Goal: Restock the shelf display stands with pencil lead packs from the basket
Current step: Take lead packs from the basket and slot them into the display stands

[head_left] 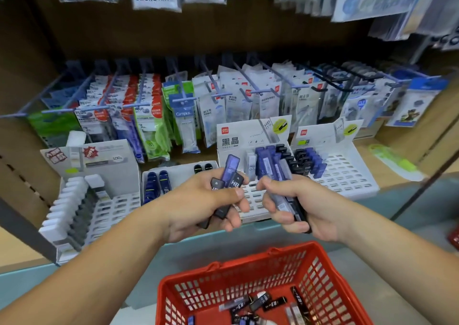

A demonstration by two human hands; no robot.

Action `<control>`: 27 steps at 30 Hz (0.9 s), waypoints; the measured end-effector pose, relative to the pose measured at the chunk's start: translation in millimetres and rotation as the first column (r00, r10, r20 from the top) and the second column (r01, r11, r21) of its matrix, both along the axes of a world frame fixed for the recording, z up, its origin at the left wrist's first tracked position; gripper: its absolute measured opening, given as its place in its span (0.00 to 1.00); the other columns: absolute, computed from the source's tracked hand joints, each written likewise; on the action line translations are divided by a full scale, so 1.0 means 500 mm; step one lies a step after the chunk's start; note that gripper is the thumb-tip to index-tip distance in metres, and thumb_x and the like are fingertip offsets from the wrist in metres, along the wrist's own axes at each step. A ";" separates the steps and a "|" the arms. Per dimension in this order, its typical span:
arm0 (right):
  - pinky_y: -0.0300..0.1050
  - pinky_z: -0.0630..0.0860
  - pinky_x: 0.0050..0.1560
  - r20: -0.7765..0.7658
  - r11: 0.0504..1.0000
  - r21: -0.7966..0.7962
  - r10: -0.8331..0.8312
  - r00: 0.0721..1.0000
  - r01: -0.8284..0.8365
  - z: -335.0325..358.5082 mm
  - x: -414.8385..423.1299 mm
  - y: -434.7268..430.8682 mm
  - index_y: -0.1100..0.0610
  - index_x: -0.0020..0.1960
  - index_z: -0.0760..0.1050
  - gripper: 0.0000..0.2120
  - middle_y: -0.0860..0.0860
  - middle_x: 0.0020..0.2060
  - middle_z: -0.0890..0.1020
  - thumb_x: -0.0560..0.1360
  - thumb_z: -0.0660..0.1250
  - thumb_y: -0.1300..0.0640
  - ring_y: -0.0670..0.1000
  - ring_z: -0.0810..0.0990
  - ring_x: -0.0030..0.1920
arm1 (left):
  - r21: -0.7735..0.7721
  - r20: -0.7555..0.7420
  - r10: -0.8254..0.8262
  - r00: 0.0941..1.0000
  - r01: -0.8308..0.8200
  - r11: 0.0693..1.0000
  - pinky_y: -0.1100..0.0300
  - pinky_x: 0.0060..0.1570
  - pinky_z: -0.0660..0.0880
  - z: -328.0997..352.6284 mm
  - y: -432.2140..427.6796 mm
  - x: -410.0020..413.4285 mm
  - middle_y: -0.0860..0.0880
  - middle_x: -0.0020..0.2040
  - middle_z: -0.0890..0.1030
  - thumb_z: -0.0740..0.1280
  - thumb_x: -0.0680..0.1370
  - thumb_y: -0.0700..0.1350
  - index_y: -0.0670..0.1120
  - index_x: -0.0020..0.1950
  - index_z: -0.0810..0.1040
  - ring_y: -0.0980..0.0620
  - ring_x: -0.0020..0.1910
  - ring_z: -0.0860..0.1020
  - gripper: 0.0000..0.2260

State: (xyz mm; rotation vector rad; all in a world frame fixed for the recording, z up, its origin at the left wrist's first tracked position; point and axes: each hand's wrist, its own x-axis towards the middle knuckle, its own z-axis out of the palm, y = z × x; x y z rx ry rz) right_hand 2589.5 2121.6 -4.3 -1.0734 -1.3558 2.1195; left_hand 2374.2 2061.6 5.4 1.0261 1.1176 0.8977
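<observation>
My left hand (pixel 211 207) grips a small bunch of pencil lead packs (pixel 229 175), blue and black, one sticking up. My right hand (pixel 293 207) holds another bunch of lead packs (pixel 285 188), grey and black. Both hands hover in front of the middle white display stand (pixel 250 200), whose back rows hold several blue and black packs (pixel 270 160). A second stand (pixel 347 175) to the right is partly filled at its back left. Below, the red basket (pixel 248 272) holds several loose lead packs (pixel 263 302).
A stand with white and grey packs (pixel 79 200) sits at the left, and a small tray of dark blue items (pixel 159 183) beside it. Hooks with hanging stationery packets (pixel 188 115) fill the shelf back. A green item (pixel 392 158) lies at the right.
</observation>
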 end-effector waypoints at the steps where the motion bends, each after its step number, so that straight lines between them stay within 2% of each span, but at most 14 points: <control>1: 0.37 0.52 0.21 -0.020 0.999 -0.031 0.036 0.999 -0.037 -0.001 0.001 0.002 0.59 0.56 0.74 0.12 0.54 0.34 0.74 0.78 0.68 0.52 0.48 0.64 0.26 | 0.005 -0.004 0.031 1.000 -0.031 0.999 0.60 0.27 0.71 -0.006 0.010 0.003 0.43 0.38 0.79 0.66 0.83 0.37 0.42 0.59 0.76 0.49 0.28 0.74 0.05; 2: 0.37 0.52 0.20 -0.049 0.994 -0.069 0.076 0.996 -0.080 -0.003 0.003 0.006 0.59 0.55 0.74 0.10 0.54 0.34 0.74 0.79 0.67 0.54 0.48 0.64 0.25 | 0.007 0.013 0.071 0.997 -0.071 0.997 0.61 0.27 0.66 -0.007 0.021 0.008 0.44 0.36 0.76 0.66 0.83 0.39 0.43 0.54 0.76 0.51 0.27 0.70 0.01; 5: 0.37 0.52 0.20 -0.113 0.974 -0.154 0.147 0.983 -0.164 -0.012 0.012 0.018 0.59 0.53 0.77 0.08 0.54 0.34 0.73 0.78 0.66 0.56 0.48 0.65 0.24 | 0.011 0.093 0.156 0.983 -0.158 0.987 0.64 0.25 0.57 -0.014 0.050 0.022 0.49 0.32 0.63 0.68 0.82 0.47 0.49 0.41 0.68 0.53 0.27 0.59 0.13; 6: 0.37 0.52 0.20 -0.113 0.973 -0.166 0.145 0.983 -0.163 -0.015 0.014 0.023 0.60 0.53 0.78 0.08 0.54 0.33 0.72 0.78 0.66 0.57 0.48 0.65 0.24 | 0.004 0.092 0.178 0.980 -0.179 0.984 0.64 0.24 0.55 -0.014 0.056 0.027 0.50 0.32 0.61 0.68 0.82 0.50 0.50 0.40 0.67 0.53 0.28 0.57 0.14; 8: 0.37 0.52 0.20 -0.100 0.971 -0.174 0.146 0.984 -0.162 -0.018 0.017 0.029 0.60 0.53 0.78 0.08 0.53 0.32 0.70 0.76 0.66 0.59 0.48 0.65 0.25 | 0.044 0.046 0.193 0.980 -0.195 0.980 0.64 0.24 0.56 -0.020 0.065 0.035 0.48 0.32 0.63 0.70 0.81 0.53 0.47 0.42 0.72 0.53 0.27 0.57 0.14; 10: 0.36 0.52 0.21 -0.078 0.962 -0.175 0.197 0.977 -0.208 -0.019 0.021 0.030 0.59 0.50 0.80 0.08 0.53 0.32 0.69 0.72 0.66 0.59 0.48 0.63 0.25 | 0.099 0.010 0.211 0.977 -0.211 0.972 0.63 0.25 0.57 -0.025 0.072 0.043 0.47 0.34 0.67 0.71 0.80 0.52 0.41 0.50 0.79 0.53 0.26 0.59 0.14; 11: 0.37 0.52 0.21 -0.065 0.955 -0.177 0.231 0.971 -0.239 -0.019 0.022 0.029 0.59 0.50 0.80 0.09 0.53 0.31 0.69 0.71 0.66 0.59 0.48 0.62 0.25 | 0.116 -0.001 0.203 0.979 -0.201 0.973 0.63 0.26 0.57 -0.028 0.075 0.047 0.47 0.35 0.69 0.72 0.80 0.51 0.41 0.53 0.81 0.53 0.26 0.60 0.13; 15: 0.38 0.52 0.21 -0.027 0.945 -0.166 0.280 0.959 -0.281 -0.026 0.028 0.024 0.60 0.54 0.78 0.11 0.53 0.32 0.69 0.72 0.65 0.60 0.48 0.62 0.25 | 0.138 -0.035 0.132 0.991 -0.126 0.982 0.62 0.27 0.55 -0.030 0.081 0.058 0.45 0.32 0.68 0.74 0.79 0.45 0.46 0.47 0.84 0.52 0.26 0.58 0.03; 18: 0.38 0.53 0.21 -0.009 0.970 -0.127 0.208 0.978 -0.207 -0.028 0.042 0.027 0.60 0.55 0.81 0.12 0.55 0.35 0.71 0.72 0.67 0.61 0.48 0.63 0.25 | 0.155 -0.001 0.235 0.972 -0.232 0.960 0.62 0.26 0.58 -0.026 0.092 0.041 0.45 0.34 0.73 0.72 0.80 0.43 0.44 0.47 0.81 0.52 0.25 0.60 0.04; 22: 0.41 0.50 0.25 0.013 0.995 0.014 -0.102 0.995 0.102 -0.033 0.053 0.035 0.62 0.57 0.80 0.13 0.55 0.33 0.71 0.76 0.63 0.68 0.50 0.60 0.25 | 0.120 0.011 0.336 0.942 -0.335 0.935 0.62 0.26 0.58 -0.018 0.097 0.010 0.41 0.37 0.78 0.67 0.83 0.41 0.43 0.48 0.77 0.51 0.25 0.61 0.05; 25: 0.42 0.53 0.25 -0.033 0.966 0.130 -0.220 0.975 0.222 -0.032 0.054 0.035 0.60 0.59 0.79 0.10 0.53 0.30 0.70 0.79 0.66 0.66 0.49 0.61 0.25 | 0.097 -0.001 0.353 0.936 -0.351 0.931 0.61 0.25 0.59 -0.023 0.092 0.012 0.41 0.35 0.78 0.66 0.83 0.40 0.42 0.52 0.79 0.51 0.25 0.62 0.03; 27: 0.42 0.54 0.25 -0.028 0.940 0.228 -0.255 0.966 0.255 -0.028 0.050 0.031 0.57 0.61 0.78 0.12 0.55 0.33 0.75 0.79 0.69 0.63 0.49 0.61 0.25 | 0.062 0.028 0.356 0.934 -0.357 0.932 0.62 0.25 0.58 -0.025 0.090 0.017 0.43 0.34 0.77 0.66 0.83 0.39 0.40 0.55 0.79 0.52 0.25 0.62 0.04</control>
